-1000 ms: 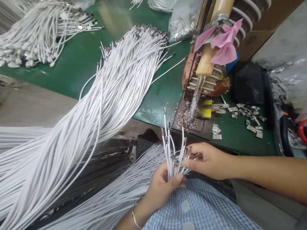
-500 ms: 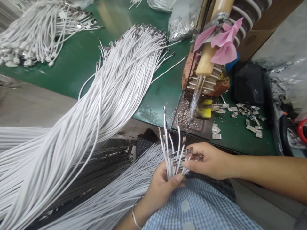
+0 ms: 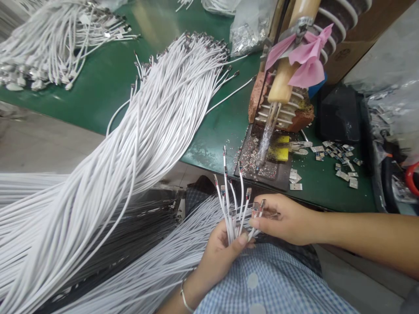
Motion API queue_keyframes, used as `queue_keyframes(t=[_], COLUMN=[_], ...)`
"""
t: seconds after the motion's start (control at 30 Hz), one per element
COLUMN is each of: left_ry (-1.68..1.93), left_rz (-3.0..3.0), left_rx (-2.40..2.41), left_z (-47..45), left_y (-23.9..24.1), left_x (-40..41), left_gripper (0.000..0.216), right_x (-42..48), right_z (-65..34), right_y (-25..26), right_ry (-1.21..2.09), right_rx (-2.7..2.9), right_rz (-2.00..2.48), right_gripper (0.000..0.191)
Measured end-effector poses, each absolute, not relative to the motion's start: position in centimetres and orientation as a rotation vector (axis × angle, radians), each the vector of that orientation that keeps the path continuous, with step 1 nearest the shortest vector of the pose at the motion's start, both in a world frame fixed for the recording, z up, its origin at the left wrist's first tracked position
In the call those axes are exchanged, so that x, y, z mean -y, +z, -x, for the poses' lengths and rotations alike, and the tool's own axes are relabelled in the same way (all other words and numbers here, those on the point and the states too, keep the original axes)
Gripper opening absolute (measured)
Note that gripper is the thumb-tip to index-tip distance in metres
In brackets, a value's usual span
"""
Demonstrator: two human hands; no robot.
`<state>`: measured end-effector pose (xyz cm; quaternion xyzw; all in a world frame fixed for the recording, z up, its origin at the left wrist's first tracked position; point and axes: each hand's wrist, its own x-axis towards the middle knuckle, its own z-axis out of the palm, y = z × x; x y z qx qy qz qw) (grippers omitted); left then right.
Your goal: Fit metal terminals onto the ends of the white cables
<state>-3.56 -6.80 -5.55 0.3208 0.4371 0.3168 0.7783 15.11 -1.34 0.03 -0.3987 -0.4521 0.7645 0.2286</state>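
Observation:
In front of my lap, my left hand (image 3: 225, 250) is closed around a small bunch of white cables (image 3: 231, 226), its thumb pressed across them. Their ends fan upward, tipped with small metal connectors and bits of coloured wire. My right hand (image 3: 283, 220) is at the bunch's right side, thumb and fingers closed on a couple of cable ends with metal connectors (image 3: 255, 208). Its fingertips are partly hidden behind those ends. Many more white cables (image 3: 183, 244) trail down to the left below my hands.
A thick bundle of white cables (image 3: 157, 113) drapes over the green table (image 3: 88, 104). Soldering irons with wooden handles (image 3: 280, 80) rest in coil holders by a brick (image 3: 257, 98) and a yellow sponge (image 3: 280, 149). Loose metal connector shells (image 3: 343, 152) lie to the right.
The upright cable ends in my left hand have tilted slightly left. The ends at my right fingers have spread a little apart from one another. The table things stay put.

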Motion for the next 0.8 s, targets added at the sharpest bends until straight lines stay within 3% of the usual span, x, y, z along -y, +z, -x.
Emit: queue_keyframes(t=[0.37,0.8], left_ry=[0.737,0.767], left_rz=[-0.785,-0.717], left_rx=[-1.047,-1.056], left_z=[4.20,4.03], left_y=[-6.35,-6.43], left_x=[7.03,7.08], left_gripper=[0.020,0.022], right_x=[1.21,1.13], right_z=[-15.19,-15.20], right_y=[0.07,0.24], right_ry=[2.051,2.028], right_rx=[1.367,1.399], right_rz=[1.184,1.178], right_gripper=[0.027,0.020])
